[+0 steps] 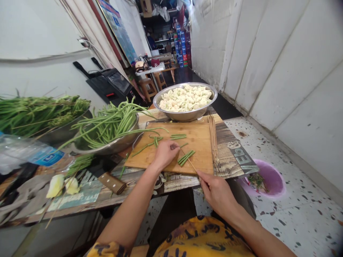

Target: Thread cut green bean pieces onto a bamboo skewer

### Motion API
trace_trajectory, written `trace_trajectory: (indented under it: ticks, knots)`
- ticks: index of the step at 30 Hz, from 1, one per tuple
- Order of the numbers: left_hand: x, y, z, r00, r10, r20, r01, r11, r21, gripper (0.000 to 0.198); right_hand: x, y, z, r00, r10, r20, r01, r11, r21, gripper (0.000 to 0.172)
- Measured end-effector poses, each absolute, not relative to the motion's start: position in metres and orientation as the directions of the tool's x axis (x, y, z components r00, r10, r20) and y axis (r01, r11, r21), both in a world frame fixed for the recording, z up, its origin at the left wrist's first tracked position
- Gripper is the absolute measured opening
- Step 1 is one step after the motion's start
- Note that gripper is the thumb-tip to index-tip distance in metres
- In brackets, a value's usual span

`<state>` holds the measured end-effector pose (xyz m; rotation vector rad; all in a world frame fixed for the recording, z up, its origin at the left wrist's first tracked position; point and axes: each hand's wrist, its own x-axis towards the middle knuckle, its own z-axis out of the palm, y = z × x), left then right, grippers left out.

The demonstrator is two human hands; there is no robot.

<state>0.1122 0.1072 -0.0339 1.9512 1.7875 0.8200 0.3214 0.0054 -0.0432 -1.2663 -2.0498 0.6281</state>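
Note:
My right hand [215,187] is closed on the lower end of a thin bamboo skewer [190,163], which slants up over the wooden cutting board [150,162]. Near the skewer's far tip, the fingers of my left hand [166,154] are pinched together; what they hold is hidden. A short piece of green bean [183,145] shows just past those fingertips. Below the skewer's line lies a row of cut green bean pieces [186,158], side by side. More cut pieces [178,136] rest farther up the board, and others lie left of my left hand.
Spare skewers [213,139] lie along the board's right edge. Behind stands a metal bowl [184,116] of cauliflower florets. Left are a bowl of long beans [115,125], a bowl of greens [40,114], a cleaver [111,181] and a plastic bottle [45,155]. A pink basin [278,182] sits on the floor.

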Motion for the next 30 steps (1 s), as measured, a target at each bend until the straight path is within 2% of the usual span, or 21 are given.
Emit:
trace_trajectory:
  ticks: [13,20,30]
  knots:
    - [0.113,0.107,-0.034,0.012,0.989,0.147,0.789,-0.099,0.607,0.012,0.322,0.001,-0.047,-0.316,0.907,0.279,0.594,0.418,-0.688,0.033]
    - [0.116,0.104,-0.026,0.106,0.975,0.195,0.855,-0.189,0.483,0.017,0.321,0.002,-0.042,-0.328,0.910,0.254,0.598,0.408,-0.690,0.035]
    - [0.117,0.103,-0.024,0.111,0.975,0.193,0.863,-0.191,0.467,0.016,0.323,0.003,-0.045,-0.319,0.912,0.257,0.586,0.403,-0.703,0.034]
